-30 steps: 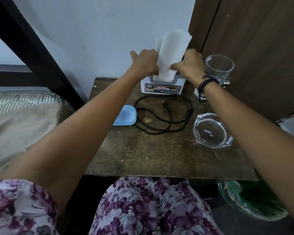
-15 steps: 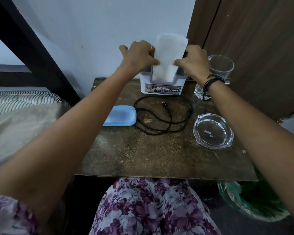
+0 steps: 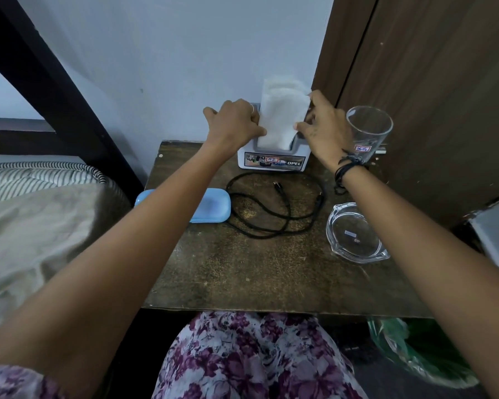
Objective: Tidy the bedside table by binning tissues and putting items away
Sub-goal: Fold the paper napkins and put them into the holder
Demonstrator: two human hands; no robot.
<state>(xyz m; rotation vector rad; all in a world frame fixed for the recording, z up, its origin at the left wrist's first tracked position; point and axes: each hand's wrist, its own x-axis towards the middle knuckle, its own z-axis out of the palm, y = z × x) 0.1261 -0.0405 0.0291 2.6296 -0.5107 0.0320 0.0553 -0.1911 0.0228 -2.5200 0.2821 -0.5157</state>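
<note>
While I am watching from the head camera, both hands are working at the twelve o'clock edge of the bedside table (image 3: 271, 269): my left hand (image 3: 233, 125) is pinching the left edge of the tissues (image 3: 281, 116), and my right hand (image 3: 323, 128) is pinching their right edge, so the white stack is standing upright in the tissue holder (image 3: 272, 159) against the wall. I am judging that they are being tucked down into it. What is worrying me is the drinking glass (image 3: 369, 131) at about one o'clock, just beside the right wrist; a sideways jerk of that arm could be knocking it over. Pressing unevenly could also be tipping the light holder or crumpling the stack, and the black cable (image 3: 274, 205) coiled just in front of it could be snagging a withdrawing wrist. Counting what is lying on the top: one holder with its tissues, one glass, one cable near the centre, one blue case (image 3: 211, 208) at nine o'clock partly under the left forearm, one glass ashtray (image 3: 355, 234) at three o'clock. One green-lined bin (image 3: 415, 355) is waiting on the floor at five o'clock.
</note>
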